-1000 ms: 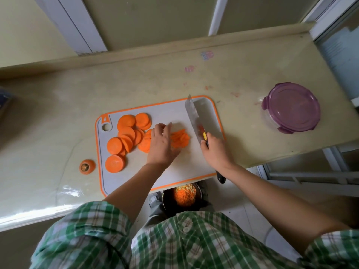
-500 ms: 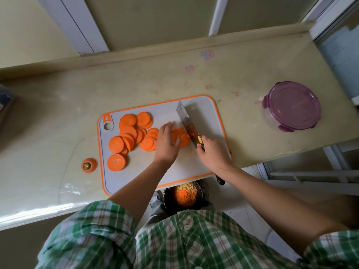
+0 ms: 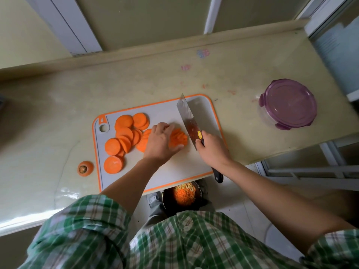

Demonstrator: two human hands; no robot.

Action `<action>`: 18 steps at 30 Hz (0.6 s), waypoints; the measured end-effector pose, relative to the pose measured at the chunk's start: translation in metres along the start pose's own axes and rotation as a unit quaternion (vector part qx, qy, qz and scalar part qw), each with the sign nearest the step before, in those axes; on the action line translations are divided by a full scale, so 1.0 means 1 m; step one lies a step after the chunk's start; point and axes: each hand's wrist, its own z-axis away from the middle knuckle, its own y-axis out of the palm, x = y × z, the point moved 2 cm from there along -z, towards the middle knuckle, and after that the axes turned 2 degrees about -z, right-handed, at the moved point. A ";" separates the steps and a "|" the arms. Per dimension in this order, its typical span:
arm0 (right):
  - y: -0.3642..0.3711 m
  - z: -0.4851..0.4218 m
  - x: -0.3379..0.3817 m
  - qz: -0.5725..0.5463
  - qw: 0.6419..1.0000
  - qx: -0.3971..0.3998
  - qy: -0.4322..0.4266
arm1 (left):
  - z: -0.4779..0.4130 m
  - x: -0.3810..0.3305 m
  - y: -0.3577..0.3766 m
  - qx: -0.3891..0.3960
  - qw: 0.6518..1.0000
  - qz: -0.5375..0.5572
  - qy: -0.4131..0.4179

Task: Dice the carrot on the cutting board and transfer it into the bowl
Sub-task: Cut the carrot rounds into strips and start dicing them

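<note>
Carrot rounds [image 3: 124, 134] left uncut at 9 o'clock on cutting board [image 3: 174, 171]. Slice stack [image 3: 177, 139] at centre, gripped by L hand [image 3: 161, 140]. Cleaver [image 3: 187, 117] clasped by R hand [image 3: 212, 150] at stack's 3 o'clock. Some dice seen in bowl [image 3: 184, 195] at 6 o'clock. Est. most dicing + transfer outstanding.

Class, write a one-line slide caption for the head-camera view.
Left hand steadies carrot slices on the cutting board; right hand holds a cleaver beside them, bowl of diced carrot below.
</note>
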 end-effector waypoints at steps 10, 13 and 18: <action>0.006 0.000 0.017 0.028 0.999 0.039 0.002 | -0.001 -0.011 0.008 -0.021 0.997 -0.035 0.071; 0.009 0.002 0.020 0.039 0.998 0.046 0.004 | 0.001 -0.011 0.010 -0.029 0.994 -0.058 0.086; 0.013 0.003 0.024 0.040 0.998 0.040 0.013 | 0.001 -0.006 0.018 -0.016 0.992 -0.084 0.097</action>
